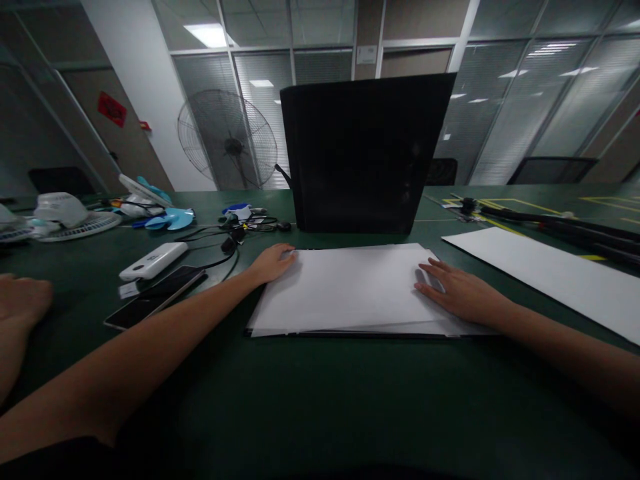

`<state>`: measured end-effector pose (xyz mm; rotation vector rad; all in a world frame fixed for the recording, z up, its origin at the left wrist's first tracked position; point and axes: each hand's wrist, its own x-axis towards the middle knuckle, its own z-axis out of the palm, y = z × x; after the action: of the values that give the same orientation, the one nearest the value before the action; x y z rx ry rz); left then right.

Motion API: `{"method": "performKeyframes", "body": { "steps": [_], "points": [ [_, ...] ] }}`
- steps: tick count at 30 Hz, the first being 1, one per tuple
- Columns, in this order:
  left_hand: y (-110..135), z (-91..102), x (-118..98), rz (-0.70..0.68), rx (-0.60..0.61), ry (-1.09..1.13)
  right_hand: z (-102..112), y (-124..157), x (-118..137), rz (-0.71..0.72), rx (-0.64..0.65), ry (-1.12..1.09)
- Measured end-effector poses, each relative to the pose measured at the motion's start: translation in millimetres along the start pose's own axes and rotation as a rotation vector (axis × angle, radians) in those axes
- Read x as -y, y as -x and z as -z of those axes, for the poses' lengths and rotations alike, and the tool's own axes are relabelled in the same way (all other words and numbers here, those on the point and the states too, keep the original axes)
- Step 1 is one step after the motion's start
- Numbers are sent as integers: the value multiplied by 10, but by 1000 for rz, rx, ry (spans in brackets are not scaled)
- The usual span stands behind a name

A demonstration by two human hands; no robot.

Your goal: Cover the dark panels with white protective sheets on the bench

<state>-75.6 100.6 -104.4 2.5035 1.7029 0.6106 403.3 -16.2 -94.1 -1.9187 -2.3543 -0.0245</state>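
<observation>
A stack of white paper (350,287) lies flat on the green table, with a thin dark edge showing beneath it. The sheets are slightly out of line at the near right. My left hand (273,262) is at the far left corner of the stack, its fingers closed over the edge of the paper; the thumb is hard to make out. On the right side of the stack rests my right hand (457,288), fingers spread and touching the top sheet, holding nothing.
Behind the paper stands a large black box-like panel (365,153). A white board (550,273) and black cables (565,230) lie right. A white power bank (154,261), a phone (155,298) and small fans (63,213) are left, near another person's hand (23,300).
</observation>
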Motion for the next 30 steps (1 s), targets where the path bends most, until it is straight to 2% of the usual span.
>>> {"method": "performKeyframes", "body": {
  "steps": [7, 14, 21, 26, 30],
  "points": [
    [1, 18, -16, 8, 21, 3, 65, 28, 103, -18, 60, -8],
    [-2, 41, -23, 14, 68, 9, 134, 120, 201, 10, 99, 85],
    [-35, 13, 9, 37, 77, 22, 201, 244, 302, 132, 85, 97],
    [-45, -19, 38, 38, 72, 38, 275, 326, 375, 420, 207, -14],
    [-43, -24, 35, 22, 76, 53, 306, 340, 394, 445, 256, -83]
  ]
}}
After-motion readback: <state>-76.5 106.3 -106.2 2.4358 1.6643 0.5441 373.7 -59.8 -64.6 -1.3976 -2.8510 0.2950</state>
